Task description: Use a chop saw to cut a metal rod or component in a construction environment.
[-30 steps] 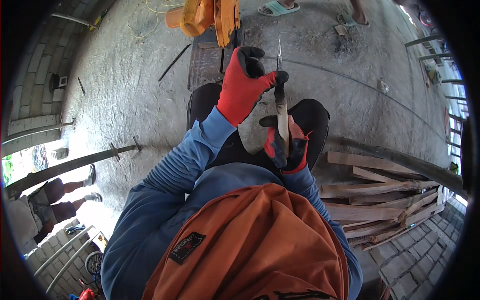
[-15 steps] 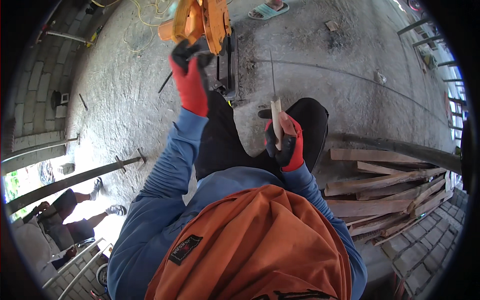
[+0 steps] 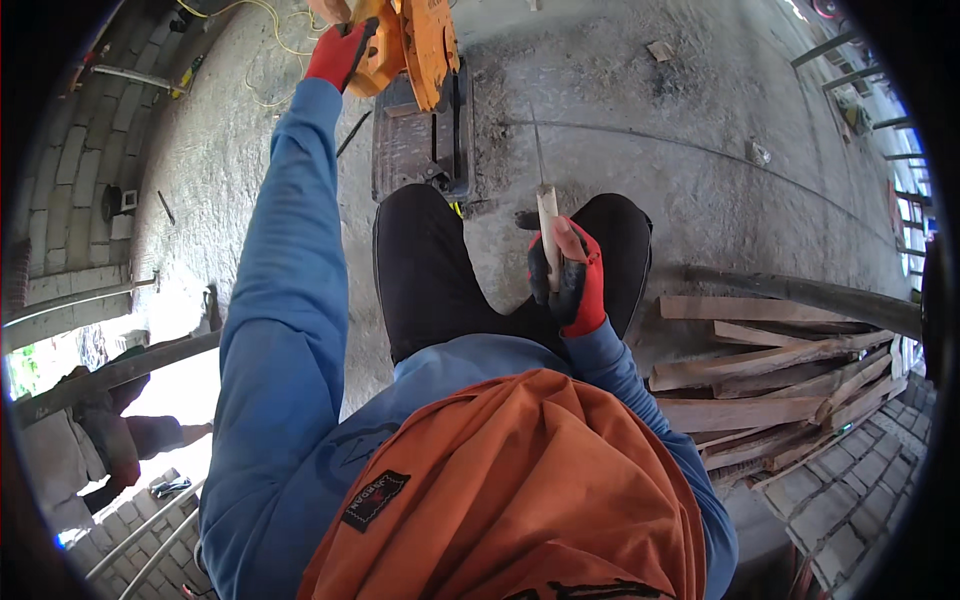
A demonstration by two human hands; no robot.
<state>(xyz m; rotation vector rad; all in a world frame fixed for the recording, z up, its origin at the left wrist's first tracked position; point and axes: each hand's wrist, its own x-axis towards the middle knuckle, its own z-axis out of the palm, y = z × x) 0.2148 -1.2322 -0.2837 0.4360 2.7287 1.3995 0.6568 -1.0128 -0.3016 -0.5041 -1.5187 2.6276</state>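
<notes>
one orange power tool (image 3: 428, 52), cut off above, is sitting right by the left hand (image 3: 343, 52), whose fingers are partly hiding; i cannot tell its grip. the right hand (image 3: 580, 272) is wrapping around one pale-handled knife (image 3: 547, 212), its thin blade (image 3: 538, 150) pointing ahead, barely showing.

Two red-and-black gloves (image 3: 592, 285), one knife (image 3: 547, 205), one orange machine (image 3: 425, 50), two dark-clad knees (image 3: 420, 215) and two pale rails (image 3: 147, 528) are counted; from where I stand, one stack of planks (image 3: 750, 412) is too jumbled to number.
</notes>
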